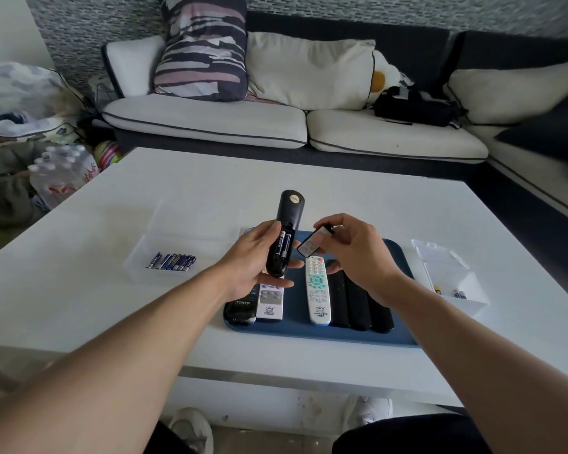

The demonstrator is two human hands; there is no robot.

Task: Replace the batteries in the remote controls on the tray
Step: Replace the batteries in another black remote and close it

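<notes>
My left hand [254, 260] grips a black remote [286, 224] back side up above the blue tray [309, 332]. Its battery bay is uncovered and two batteries [284, 245] sit inside. My right hand [354, 250] pinches the black battery cover [313, 244] just right of the bay. On the tray lie a white remote [318, 291] with a green pad, a second white remote [270, 301], a black remote [240, 311] at the left end and several black remotes [358, 299] at the right.
A clear tray [145, 257] on the left of the white table [341, 198] holds several blue batteries [172, 261]. A small clear box [456, 286] at the right holds a few batteries. A sofa with cushions stands behind the table.
</notes>
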